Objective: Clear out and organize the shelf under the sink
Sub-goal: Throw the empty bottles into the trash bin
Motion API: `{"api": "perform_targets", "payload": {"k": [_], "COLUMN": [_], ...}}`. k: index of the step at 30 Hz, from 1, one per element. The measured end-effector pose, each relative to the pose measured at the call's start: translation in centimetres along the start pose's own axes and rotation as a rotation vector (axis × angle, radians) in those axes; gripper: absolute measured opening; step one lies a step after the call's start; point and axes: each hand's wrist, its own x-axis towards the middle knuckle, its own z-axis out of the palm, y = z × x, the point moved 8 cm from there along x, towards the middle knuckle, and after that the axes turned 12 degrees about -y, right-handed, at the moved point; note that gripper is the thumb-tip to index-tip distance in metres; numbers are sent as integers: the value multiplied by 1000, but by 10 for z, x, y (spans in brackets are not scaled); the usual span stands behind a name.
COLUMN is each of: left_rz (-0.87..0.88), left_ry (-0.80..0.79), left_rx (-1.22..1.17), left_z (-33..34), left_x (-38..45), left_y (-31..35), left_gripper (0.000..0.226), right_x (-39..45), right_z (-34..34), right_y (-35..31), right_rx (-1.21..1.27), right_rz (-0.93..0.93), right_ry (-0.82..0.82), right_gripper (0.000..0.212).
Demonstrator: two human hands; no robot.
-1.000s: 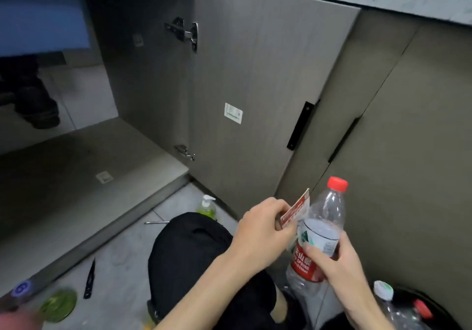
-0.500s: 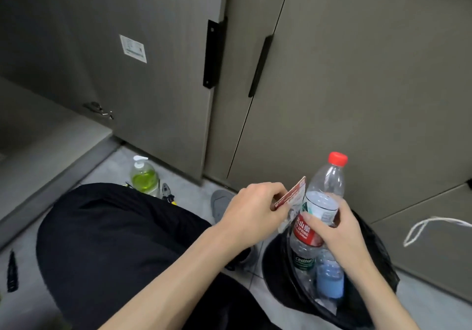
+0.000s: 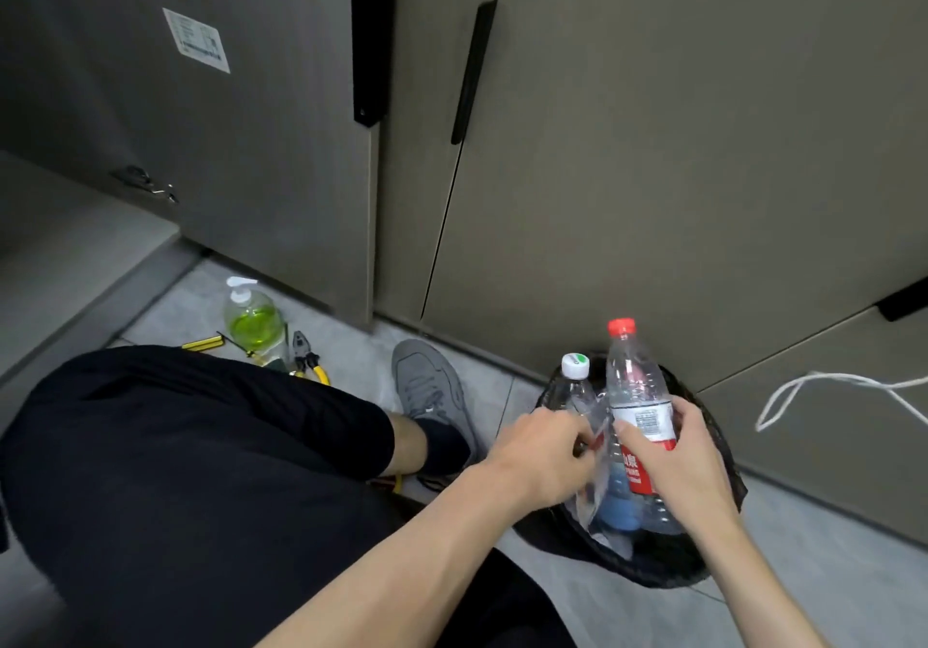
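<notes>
I read the task as partly done: grey under-sink shelf [image 3: 75, 245] at left edge shows bare. Black-lined round bin [image 3: 723, 537], lower right, holds bottles. Right hand [image 3: 678, 466] wraps clear red-capped plastic bottle [image 3: 638, 386] above it; left hand [image 3: 545, 451] pinches crumpled clear wrapper [image 3: 600, 426]. Green soap dispenser [image 3: 253, 321] and yellow-handled pliers [image 3: 311, 364] left unsorted on floor, centre left

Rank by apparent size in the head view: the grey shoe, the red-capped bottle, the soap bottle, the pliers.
1. red-capped bottle, though it is nearer the camera
2. grey shoe
3. soap bottle
4. pliers, partly hidden by the knee
</notes>
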Motion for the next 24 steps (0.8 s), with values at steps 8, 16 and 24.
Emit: {"api": "perform_targets", "payload": {"k": [8, 16, 24], "left_rz": [-76, -217, -239], "left_ry": [239, 473, 237], "left_rx": [45, -117, -9], "left_z": [-52, -125, -90], "left_x": [-18, -63, -43], "left_y": [-10, -50, -48], "left_gripper": [18, 21, 21], "right_x": [9, 14, 2], "right_z": [-5, 33, 26], "right_y": [-33, -44, -25], "right_rx": [-63, -456, -329], "right_rz": [-164, -104, -83], "right_ry": [72, -147, -67], "right_gripper": [76, 52, 81]}}
